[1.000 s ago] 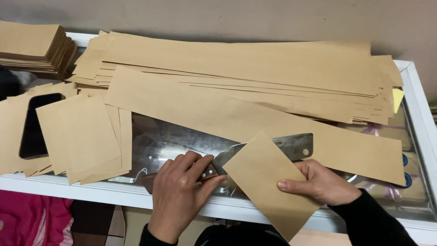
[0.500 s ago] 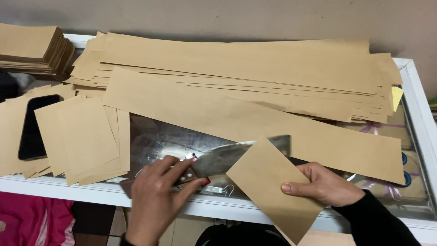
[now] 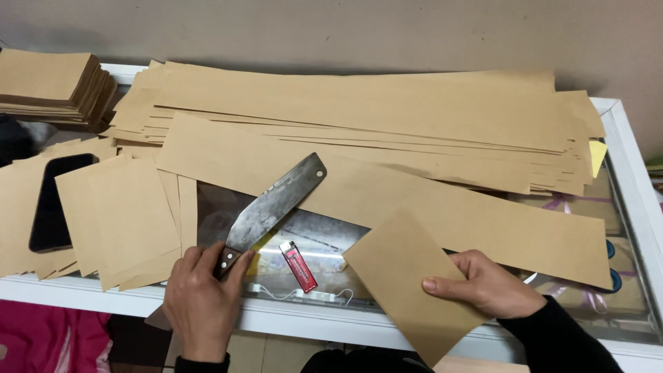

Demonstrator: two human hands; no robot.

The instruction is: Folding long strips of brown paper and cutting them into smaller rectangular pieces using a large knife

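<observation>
Cleaver (image 3: pixel 276 202) swung upward; left hand (image 3: pixel 202 300) grips handle, right hand (image 3: pixel 487 283) pinches paper piece (image 3: pixel 407 290)

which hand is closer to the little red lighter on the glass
Left. The left hand, gripping the broad steel knife, sits just left of the small red lighter. The right hand, holding the brown paper square, is farther off on its right.

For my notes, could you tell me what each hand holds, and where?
Left hand: cleaver by its handle. Right hand: brown paper piece at its right edge.
</observation>
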